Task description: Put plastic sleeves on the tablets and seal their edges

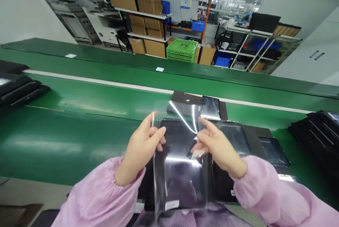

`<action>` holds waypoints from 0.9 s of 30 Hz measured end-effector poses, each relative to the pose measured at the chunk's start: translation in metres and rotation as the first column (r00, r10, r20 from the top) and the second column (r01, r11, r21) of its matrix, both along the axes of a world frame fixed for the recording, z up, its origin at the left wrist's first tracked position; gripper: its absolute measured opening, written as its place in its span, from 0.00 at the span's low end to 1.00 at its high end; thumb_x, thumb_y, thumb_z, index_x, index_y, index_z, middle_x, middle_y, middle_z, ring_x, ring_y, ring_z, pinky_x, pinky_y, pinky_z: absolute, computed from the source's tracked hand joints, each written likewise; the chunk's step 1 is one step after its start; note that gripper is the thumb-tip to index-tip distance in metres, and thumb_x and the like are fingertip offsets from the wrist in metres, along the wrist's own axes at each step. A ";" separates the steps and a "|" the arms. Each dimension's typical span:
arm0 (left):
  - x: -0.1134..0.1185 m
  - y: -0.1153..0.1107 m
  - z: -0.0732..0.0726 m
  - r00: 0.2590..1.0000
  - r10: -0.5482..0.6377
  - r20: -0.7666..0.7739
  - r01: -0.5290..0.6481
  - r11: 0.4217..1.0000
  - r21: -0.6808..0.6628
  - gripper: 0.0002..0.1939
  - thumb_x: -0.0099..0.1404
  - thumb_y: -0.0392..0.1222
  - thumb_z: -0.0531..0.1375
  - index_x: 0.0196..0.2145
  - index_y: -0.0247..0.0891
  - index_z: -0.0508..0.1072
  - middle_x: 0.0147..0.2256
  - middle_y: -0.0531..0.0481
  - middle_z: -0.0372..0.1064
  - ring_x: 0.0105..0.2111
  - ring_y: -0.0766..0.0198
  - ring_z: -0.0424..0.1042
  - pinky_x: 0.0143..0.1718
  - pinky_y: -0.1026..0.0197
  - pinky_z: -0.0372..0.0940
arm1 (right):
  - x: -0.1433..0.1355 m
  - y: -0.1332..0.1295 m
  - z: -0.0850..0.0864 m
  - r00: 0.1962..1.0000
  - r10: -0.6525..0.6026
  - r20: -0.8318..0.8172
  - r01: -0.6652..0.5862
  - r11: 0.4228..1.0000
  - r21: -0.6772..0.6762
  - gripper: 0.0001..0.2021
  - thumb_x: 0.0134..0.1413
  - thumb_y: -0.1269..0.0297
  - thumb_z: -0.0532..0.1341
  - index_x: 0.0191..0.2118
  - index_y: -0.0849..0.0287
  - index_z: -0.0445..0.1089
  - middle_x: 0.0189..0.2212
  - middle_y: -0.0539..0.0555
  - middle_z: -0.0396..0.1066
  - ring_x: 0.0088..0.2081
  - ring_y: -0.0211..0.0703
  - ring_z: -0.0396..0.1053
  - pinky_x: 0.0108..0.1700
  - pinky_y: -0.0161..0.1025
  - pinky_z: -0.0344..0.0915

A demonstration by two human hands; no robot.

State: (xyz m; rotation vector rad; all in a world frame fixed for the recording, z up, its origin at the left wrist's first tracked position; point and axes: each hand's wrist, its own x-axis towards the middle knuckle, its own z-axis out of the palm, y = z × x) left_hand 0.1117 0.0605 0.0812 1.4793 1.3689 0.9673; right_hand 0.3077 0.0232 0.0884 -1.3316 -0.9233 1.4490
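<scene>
A clear plastic film (176,112) with bright streaks of glare is stretched between my two hands. My left hand (141,147) pinches its left edge between thumb and fingers, and my right hand (218,145) grips the right edge. A small white piece (198,153), whose kind I cannot make out, shows at the right fingers. Behind the film is a black tablet-like device (182,181) with a glossy screen and a white label near its lower edge. Whether the film touches the screen I cannot tell. Another dark tablet-like device (233,138) lies just right of it.
Past my hands, a smaller black-framed panel (210,107) rests on a dark board (182,99). Another panel (274,151) lies to the right. Stacks of black devices stand at the left (21,87) and right (317,138) on the green work surface (87,138).
</scene>
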 end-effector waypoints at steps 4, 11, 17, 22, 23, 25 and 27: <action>-0.010 0.005 -0.029 0.984 -0.052 -0.172 0.035 0.994 -0.101 0.36 0.61 0.48 0.51 0.64 0.42 0.40 0.18 0.62 0.66 0.13 0.69 0.62 0.22 0.64 0.62 | 0.010 -0.002 -0.037 0.967 0.022 0.253 -0.002 0.997 -0.080 0.39 0.54 0.70 0.53 0.65 0.47 0.27 0.20 0.41 0.63 0.15 0.36 0.67 0.14 0.30 0.64; -0.017 0.009 -0.064 0.913 -0.167 -0.372 0.128 0.983 -0.128 0.26 0.60 0.46 0.46 0.52 0.38 0.69 0.16 0.57 0.64 0.21 0.64 0.65 0.27 0.63 0.61 | 0.022 0.008 -0.066 0.845 0.194 0.498 -0.172 0.981 -0.091 0.26 0.56 0.69 0.51 0.61 0.48 0.53 0.19 0.41 0.64 0.11 0.28 0.57 0.14 0.27 0.58; -0.014 0.023 -0.059 0.903 -0.148 -0.404 0.126 0.989 -0.081 0.25 0.60 0.44 0.46 0.50 0.36 0.71 0.18 0.55 0.68 0.23 0.62 0.69 0.30 0.62 0.63 | 0.022 0.019 -0.069 0.826 0.192 0.529 -0.156 0.981 -0.112 0.24 0.58 0.66 0.50 0.60 0.55 0.56 0.19 0.43 0.63 0.12 0.30 0.58 0.16 0.29 0.58; -0.013 0.030 -0.064 0.902 -0.167 -0.398 0.138 0.985 -0.102 0.24 0.60 0.43 0.46 0.50 0.37 0.71 0.18 0.56 0.68 0.23 0.62 0.70 0.31 0.62 0.63 | 0.022 0.021 -0.070 0.824 0.199 0.530 -0.145 0.979 -0.142 0.24 0.57 0.67 0.50 0.60 0.57 0.56 0.18 0.44 0.63 0.12 0.31 0.58 0.16 0.29 0.58; -0.014 0.030 -0.065 0.899 -0.172 -0.403 0.141 0.984 -0.104 0.24 0.60 0.43 0.46 0.50 0.37 0.70 0.18 0.55 0.68 0.23 0.62 0.70 0.31 0.62 0.63 | 0.022 0.022 -0.070 0.824 0.200 0.531 -0.145 0.979 -0.143 0.24 0.57 0.67 0.51 0.60 0.56 0.57 0.18 0.44 0.63 0.12 0.31 0.58 0.15 0.29 0.58; -0.014 0.030 -0.066 0.894 -0.175 -0.414 0.145 0.984 -0.103 0.24 0.61 0.43 0.46 0.51 0.37 0.70 0.18 0.56 0.69 0.23 0.62 0.70 0.32 0.61 0.62 | 0.022 0.022 -0.071 0.820 0.198 0.537 -0.150 0.980 -0.131 0.24 0.57 0.67 0.51 0.60 0.56 0.57 0.18 0.45 0.63 0.12 0.31 0.58 0.15 0.30 0.59; -0.014 0.028 -0.065 0.895 -0.171 -0.411 0.140 0.985 -0.104 0.24 0.61 0.43 0.46 0.51 0.37 0.70 0.18 0.56 0.68 0.23 0.62 0.70 0.32 0.61 0.62 | 0.022 0.021 -0.072 0.820 0.188 0.541 -0.153 0.982 -0.109 0.23 0.58 0.66 0.51 0.60 0.57 0.57 0.18 0.45 0.63 0.12 0.32 0.59 0.16 0.30 0.59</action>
